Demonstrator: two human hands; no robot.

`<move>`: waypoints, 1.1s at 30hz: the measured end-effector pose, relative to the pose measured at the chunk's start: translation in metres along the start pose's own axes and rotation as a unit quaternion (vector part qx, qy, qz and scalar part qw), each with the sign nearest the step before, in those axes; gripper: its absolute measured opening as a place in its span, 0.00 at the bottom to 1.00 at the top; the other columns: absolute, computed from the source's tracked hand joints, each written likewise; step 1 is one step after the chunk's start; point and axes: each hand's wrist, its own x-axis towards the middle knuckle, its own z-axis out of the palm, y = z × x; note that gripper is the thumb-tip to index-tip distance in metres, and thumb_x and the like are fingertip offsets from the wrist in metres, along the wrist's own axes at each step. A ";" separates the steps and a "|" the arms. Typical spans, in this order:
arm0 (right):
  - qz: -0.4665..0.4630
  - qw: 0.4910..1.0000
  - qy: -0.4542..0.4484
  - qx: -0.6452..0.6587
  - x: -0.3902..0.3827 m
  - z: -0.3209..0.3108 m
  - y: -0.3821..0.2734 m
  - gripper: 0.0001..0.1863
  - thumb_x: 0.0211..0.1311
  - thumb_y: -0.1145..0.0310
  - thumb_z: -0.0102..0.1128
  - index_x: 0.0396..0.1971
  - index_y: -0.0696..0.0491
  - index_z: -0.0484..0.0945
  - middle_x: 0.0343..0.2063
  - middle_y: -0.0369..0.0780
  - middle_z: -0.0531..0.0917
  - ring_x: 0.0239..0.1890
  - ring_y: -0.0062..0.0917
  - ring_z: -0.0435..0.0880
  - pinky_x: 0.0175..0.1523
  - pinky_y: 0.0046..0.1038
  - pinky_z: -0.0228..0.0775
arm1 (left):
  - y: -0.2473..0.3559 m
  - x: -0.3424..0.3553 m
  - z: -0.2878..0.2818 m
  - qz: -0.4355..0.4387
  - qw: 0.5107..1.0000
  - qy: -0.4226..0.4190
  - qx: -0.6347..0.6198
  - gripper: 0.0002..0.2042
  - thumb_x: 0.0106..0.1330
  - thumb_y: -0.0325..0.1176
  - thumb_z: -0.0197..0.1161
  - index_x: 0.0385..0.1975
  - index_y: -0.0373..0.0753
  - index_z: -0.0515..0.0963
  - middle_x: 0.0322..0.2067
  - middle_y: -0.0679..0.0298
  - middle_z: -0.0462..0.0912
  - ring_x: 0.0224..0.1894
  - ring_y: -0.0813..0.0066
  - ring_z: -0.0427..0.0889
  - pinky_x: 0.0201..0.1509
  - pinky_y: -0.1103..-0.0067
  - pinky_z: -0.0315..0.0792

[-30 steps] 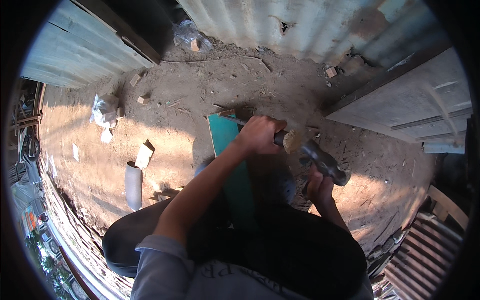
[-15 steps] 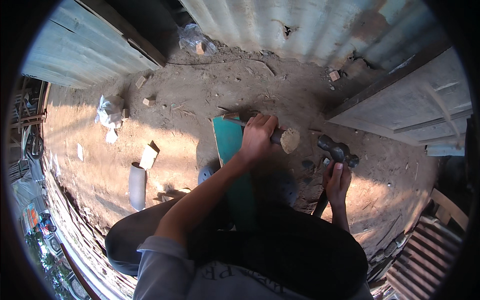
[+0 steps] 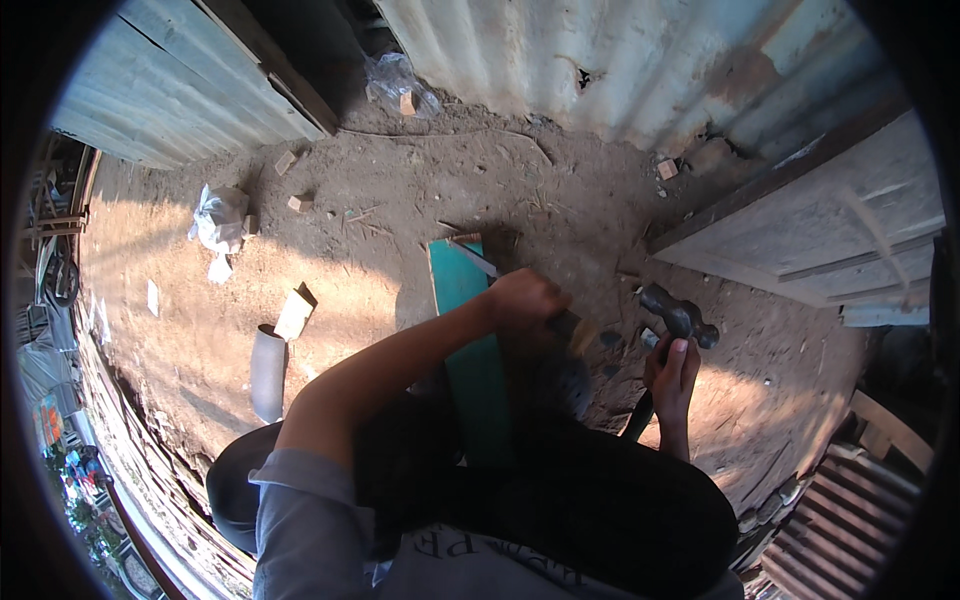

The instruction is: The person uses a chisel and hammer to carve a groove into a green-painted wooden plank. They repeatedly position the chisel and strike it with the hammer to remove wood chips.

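My left hand [image 3: 530, 298] is closed around a chisel [image 3: 478, 259], its metal blade slanting out past the fingers to the far end of a green board [image 3: 460, 287]. The chisel's worn handle end sticks out on the right side of the fist, somewhat blurred. Between my legs lies the board, its near part in shadow. On the right, my right hand [image 3: 676, 372] grips a ball-peen hammer [image 3: 679, 315] high on the handle, just below the dark head. The hammer is apart from the chisel.
Bare dirt floor [image 3: 420, 190] surrounds me. Ahead stand corrugated metal sheets [image 3: 620, 70], with a pale panel [image 3: 800, 240] at right. To the left lie a grey curved tube piece [image 3: 268, 372], a wood block [image 3: 295, 313] and a white plastic bag [image 3: 219, 218].
My left hand has come nearer to me and turned, tilting the chisel so that its blade shows more over the board. The hammer stays nearly in place in my right hand.
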 end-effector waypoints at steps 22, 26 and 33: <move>-0.040 0.997 0.033 -0.051 0.008 0.007 -0.006 0.21 0.73 0.49 0.39 0.31 0.51 0.68 0.12 0.29 0.61 0.10 0.10 0.55 0.15 0.18 0.45 | 0.018 0.001 -0.066 -0.051 0.996 0.074 0.006 0.23 0.46 0.37 0.68 0.41 0.34 0.71 0.32 0.54 0.79 0.39 0.55 0.82 0.41 0.65 0.77; -0.066 0.996 -0.045 -0.036 0.011 -0.012 -0.027 0.16 0.73 0.55 0.43 0.32 0.52 0.70 0.12 0.28 0.62 0.11 0.09 0.56 0.16 0.16 0.46 | 0.010 0.001 -0.149 -0.201 0.978 0.049 0.002 0.22 0.53 0.37 0.67 0.44 0.31 0.70 0.31 0.49 0.81 0.35 0.52 0.82 0.40 0.66 0.77; -0.092 0.978 -0.074 -0.172 0.029 -0.016 -0.094 0.06 0.69 0.67 0.51 0.35 0.53 0.71 0.13 0.25 0.64 0.13 0.06 0.58 0.18 0.15 0.47 | -0.019 -0.043 -0.216 -0.205 0.961 0.161 -0.087 0.18 0.56 0.29 0.63 0.42 0.25 0.69 0.22 0.48 0.80 0.29 0.55 0.84 0.37 0.66 0.77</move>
